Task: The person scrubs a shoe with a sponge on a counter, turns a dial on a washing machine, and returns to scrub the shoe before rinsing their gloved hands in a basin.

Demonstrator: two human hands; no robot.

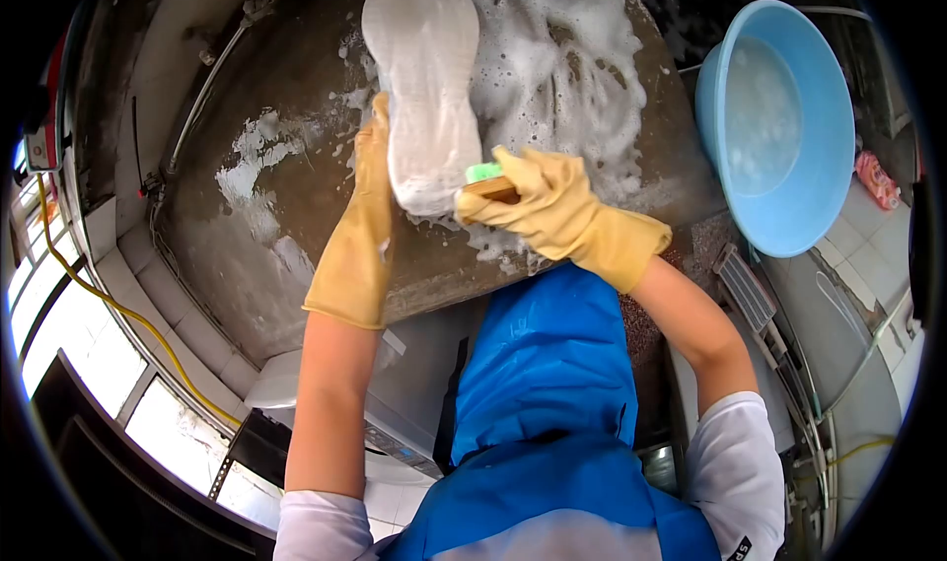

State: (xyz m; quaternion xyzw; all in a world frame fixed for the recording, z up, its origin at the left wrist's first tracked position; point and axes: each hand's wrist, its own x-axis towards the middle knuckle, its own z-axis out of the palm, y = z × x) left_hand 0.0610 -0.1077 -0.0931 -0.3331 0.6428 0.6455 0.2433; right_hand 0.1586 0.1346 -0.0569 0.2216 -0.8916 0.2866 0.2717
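Observation:
A white shoe (426, 88) is held sole up over the counter, its pale underside wet and streaked with suds. My left hand (373, 152), in a yellow rubber glove, grips the shoe along its left edge; part of the fingers is hidden behind it. In my right hand (543, 191), gloved the same way, is a scrubbing brush (501, 188) with a brown wooden back and green bristles. The brush is at the lower right end of the shoe, close to the sole; whether it touches cannot be made out.
White foam (562, 78) spreads over the brown counter (316, 236) to the right of the shoe, with a smaller patch at left. A light blue basin (735, 181) with cloudy water stands at right. Near it lies a pink packet (876, 179). A yellow hose (128, 310) runs along the left wall.

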